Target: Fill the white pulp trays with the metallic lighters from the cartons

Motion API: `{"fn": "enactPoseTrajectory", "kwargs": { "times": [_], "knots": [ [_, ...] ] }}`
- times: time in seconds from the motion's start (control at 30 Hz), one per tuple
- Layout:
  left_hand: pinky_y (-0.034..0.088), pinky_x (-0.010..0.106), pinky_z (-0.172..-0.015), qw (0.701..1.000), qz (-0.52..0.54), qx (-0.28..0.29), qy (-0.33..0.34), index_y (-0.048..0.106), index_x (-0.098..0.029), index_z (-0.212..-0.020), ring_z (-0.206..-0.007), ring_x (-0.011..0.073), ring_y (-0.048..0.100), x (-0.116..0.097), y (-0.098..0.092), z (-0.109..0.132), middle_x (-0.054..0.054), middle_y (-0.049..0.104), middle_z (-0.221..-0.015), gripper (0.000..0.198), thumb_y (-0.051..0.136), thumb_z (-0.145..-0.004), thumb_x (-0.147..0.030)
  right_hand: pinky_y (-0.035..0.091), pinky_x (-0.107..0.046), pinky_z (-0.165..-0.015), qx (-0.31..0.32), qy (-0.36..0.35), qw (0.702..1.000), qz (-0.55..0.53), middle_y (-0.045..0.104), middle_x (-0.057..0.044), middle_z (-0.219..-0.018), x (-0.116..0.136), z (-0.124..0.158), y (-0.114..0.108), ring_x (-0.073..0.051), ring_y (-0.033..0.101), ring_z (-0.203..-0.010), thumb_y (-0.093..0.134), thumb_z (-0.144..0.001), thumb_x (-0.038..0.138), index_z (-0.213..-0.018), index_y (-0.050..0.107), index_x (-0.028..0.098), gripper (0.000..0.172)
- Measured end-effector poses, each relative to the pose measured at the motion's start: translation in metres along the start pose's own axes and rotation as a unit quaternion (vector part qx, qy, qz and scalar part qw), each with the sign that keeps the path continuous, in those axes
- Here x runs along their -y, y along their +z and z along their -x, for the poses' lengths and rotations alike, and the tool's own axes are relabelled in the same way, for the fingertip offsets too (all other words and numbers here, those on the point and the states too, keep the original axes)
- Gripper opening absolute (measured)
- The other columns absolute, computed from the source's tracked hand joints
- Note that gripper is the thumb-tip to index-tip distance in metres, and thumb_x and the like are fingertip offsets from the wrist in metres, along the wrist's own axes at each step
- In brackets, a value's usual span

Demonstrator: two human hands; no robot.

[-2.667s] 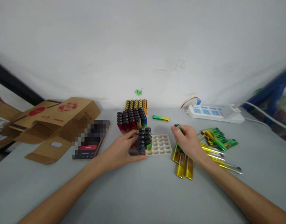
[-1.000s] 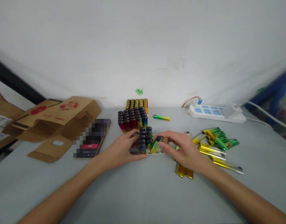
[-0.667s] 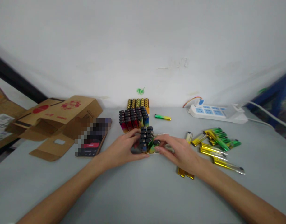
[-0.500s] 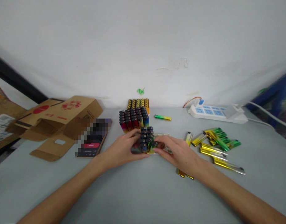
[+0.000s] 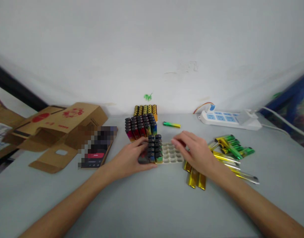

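A cream tray (image 5: 172, 155) with round cells lies on the grey table. Its left two columns hold upright lighters (image 5: 155, 147) with black caps. My left hand (image 5: 132, 158) curls around the tray's left end, fingers against the lighters. My right hand (image 5: 193, 150) hovers over the tray's right edge with fingers spread and nothing in it. Loose gold and green lighters (image 5: 227, 148) lie in a heap just right of that hand. More gold ones (image 5: 195, 177) lie under my right wrist.
Two full blocks of lighters (image 5: 140, 125) stand behind the tray, and a single green lighter (image 5: 171, 124) lies near the wall. An opened cardboard box (image 5: 55, 127) sits at left, a dark packet (image 5: 97, 148) beside it. A white power strip (image 5: 227, 119) rests at back right.
My right hand carried a lighter from the right to the tray, set it upright in the second column, then let go and pulled back to the right. My left hand stayed put.
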State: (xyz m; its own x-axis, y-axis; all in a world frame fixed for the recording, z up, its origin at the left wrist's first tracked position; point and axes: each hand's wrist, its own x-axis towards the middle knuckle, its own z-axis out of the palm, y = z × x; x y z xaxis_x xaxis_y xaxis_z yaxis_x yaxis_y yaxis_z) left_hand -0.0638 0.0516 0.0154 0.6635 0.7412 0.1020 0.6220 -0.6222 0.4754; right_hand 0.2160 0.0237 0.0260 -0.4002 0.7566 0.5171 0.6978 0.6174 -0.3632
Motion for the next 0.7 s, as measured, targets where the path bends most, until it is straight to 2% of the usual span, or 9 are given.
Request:
{"fn": "enactPoseTrajectory", "kwargs": {
  "times": [0.07,0.13,0.23,0.3,0.37,0.47,0.5,0.57,0.7],
  "knots": [
    [0.066,0.037,-0.087,1.0,0.0,0.005,-0.009,0.073,-0.017,-0.12,-0.109,0.0303,0.074,-0.001,0.0,0.0,0.013,0.066,-0.132,0.051,0.081,-0.087,-0.056,0.058,-0.044,-0.101,-0.014,0.013,0.999,0.031,0.076,-0.017,-0.119,-0.02,-0.003,0.0,-0.027,0.072,-0.112,0.042,-0.114,0.03,-0.125,0.069,0.013,0.033],
    [0.066,0.037,-0.084,1.0,0.0,0.005,-0.015,0.072,-0.017,-0.12,-0.106,0.0305,0.075,-0.002,0.0,-0.001,0.014,0.066,-0.131,0.053,0.081,-0.086,-0.057,0.048,-0.052,-0.119,0.02,0.011,0.997,0.067,0.063,-0.022,-0.151,-0.039,-0.004,0.005,-0.032,0.058,-0.142,0.041,-0.113,0.028,-0.146,0.06,0.01,0.042],
    [0.067,0.038,-0.084,1.0,-0.002,0.003,-0.011,0.073,-0.017,-0.118,-0.107,0.0311,0.075,-0.003,-0.001,-0.001,0.014,0.067,-0.131,0.052,0.082,-0.086,-0.057,0.041,-0.06,-0.125,0.107,0.021,0.988,0.107,0.048,-0.02,-0.167,-0.055,-0.006,0.016,-0.033,0.044,-0.156,0.034,-0.113,0.026,-0.158,0.05,0.011,0.05],
    [0.067,0.037,-0.088,1.0,-0.006,0.0,0.0,0.074,-0.017,-0.118,-0.111,0.0315,0.074,-0.003,-0.001,-0.002,0.014,0.067,-0.133,0.052,0.081,-0.087,-0.058,0.04,-0.065,-0.123,0.142,0.03,0.98,0.133,0.051,-0.019,-0.166,-0.056,-0.008,0.018,-0.034,0.048,-0.153,0.032,-0.113,0.023,-0.157,0.052,0.012,0.05],
    [0.066,0.038,-0.093,1.0,-0.01,-0.005,0.006,0.075,-0.017,-0.119,-0.115,0.0317,0.073,-0.002,-0.001,-0.002,0.014,0.067,-0.135,0.051,0.08,-0.087,-0.057,0.044,-0.062,-0.119,0.146,0.031,0.978,0.147,0.061,-0.02,-0.156,-0.052,-0.01,0.015,-0.034,0.059,-0.142,0.037,-0.112,0.021,-0.148,0.061,0.012,0.045],
    [0.064,0.041,-0.101,1.0,-0.019,-0.01,0.008,0.076,-0.018,-0.114,-0.118,0.0328,0.073,-0.001,-0.001,-0.002,0.014,0.067,-0.135,0.05,0.081,-0.086,-0.059,0.054,-0.052,-0.103,0.13,0.046,0.978,0.157,0.078,-0.019,-0.123,-0.048,-0.012,0.005,-0.032,0.073,-0.113,0.052,-0.108,0.023,-0.125,0.073,0.014,0.029],
    [0.063,0.042,-0.103,1.0,-0.021,-0.011,0.009,0.076,-0.018,-0.113,-0.118,0.0334,0.073,-0.001,-0.001,-0.002,0.014,0.068,-0.135,0.05,0.081,-0.086,-0.059,0.056,-0.05,-0.098,0.124,0.057,0.977,0.162,0.078,-0.017,-0.115,-0.048,-0.012,0.003,-0.032,0.074,-0.105,0.056,-0.106,0.026,-0.12,0.074,0.015,0.025],
    [0.062,0.043,-0.106,1.0,-0.023,-0.011,0.013,0.076,-0.018,-0.115,-0.121,0.0344,0.072,-0.001,-0.001,-0.002,0.014,0.068,-0.136,0.051,0.081,-0.086,-0.06,0.056,-0.048,-0.091,0.111,0.076,0.976,0.172,0.076,-0.017,-0.111,-0.05,-0.01,0.003,-0.031,0.072,-0.099,0.061,-0.105,0.029,-0.116,0.074,0.015,0.022],
    [0.061,0.043,-0.107,1.0,-0.02,-0.009,0.002,0.075,-0.018,-0.118,-0.122,0.0343,0.072,-0.002,-0.002,-0.002,0.014,0.068,-0.136,0.051,0.081,-0.086,-0.057,0.055,-0.048,-0.093,0.093,0.098,0.977,0.163,0.072,-0.018,-0.115,-0.059,-0.005,0.012,-0.032,0.068,-0.104,0.057,-0.103,0.019,-0.12,0.072,0.015,0.023]
  ]
}}
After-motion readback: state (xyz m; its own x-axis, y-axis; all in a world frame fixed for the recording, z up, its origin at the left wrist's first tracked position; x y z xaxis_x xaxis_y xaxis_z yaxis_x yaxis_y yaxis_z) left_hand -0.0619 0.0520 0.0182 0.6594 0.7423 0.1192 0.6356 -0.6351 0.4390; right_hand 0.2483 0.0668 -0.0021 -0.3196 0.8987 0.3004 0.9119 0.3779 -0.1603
